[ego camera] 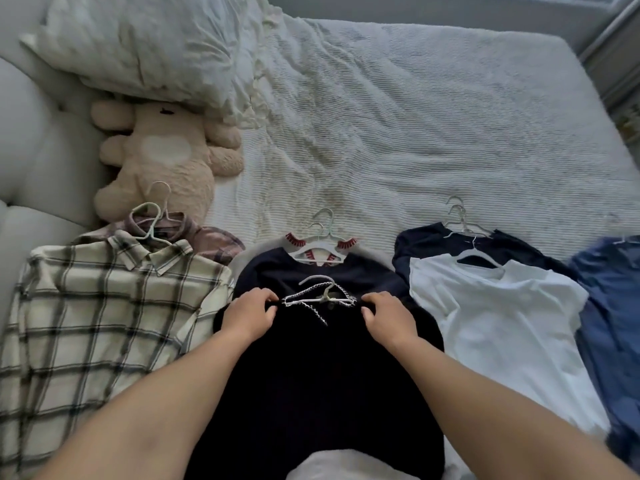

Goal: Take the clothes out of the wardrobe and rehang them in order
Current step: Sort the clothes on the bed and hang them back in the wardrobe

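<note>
Both hands rest on a black top (318, 368) lying on the bed (433, 133), at its shoulders either side of its white hanger (320, 296). The left hand (250, 315) has its grip clamped on the left shoulder fabric; the right hand (388, 315) pinches the right shoulder likewise. Under the black top lies a navy garment (277, 271) on another hanger. To the left is a plaid shirt (97, 306), to the right a white T-shirt (502, 323) over a dark one, then a blue garment (613, 299). A plush toy (166, 161) lies near the pillow (149, 43).
</note>
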